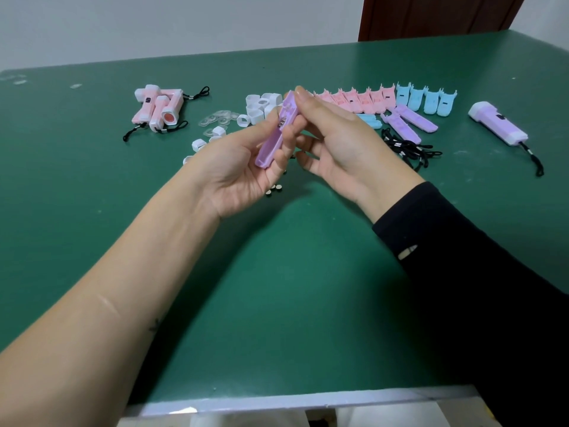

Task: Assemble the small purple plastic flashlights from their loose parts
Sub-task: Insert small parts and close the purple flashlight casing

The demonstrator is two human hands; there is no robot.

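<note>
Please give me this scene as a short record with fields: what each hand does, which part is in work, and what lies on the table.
held part: purple shell half, open side toward camera, tilted
left hand: grips the shell's lower part
right hand: thumb tip on the shell's upper end
finished: purple flashlight far right; pink flashlights far left
loose shells: pink shell halves and blue shell halves in a row; purple shell halves in front
small parts: white caps, clear lenses, black lanyards, button cells
surface: green table
</note>
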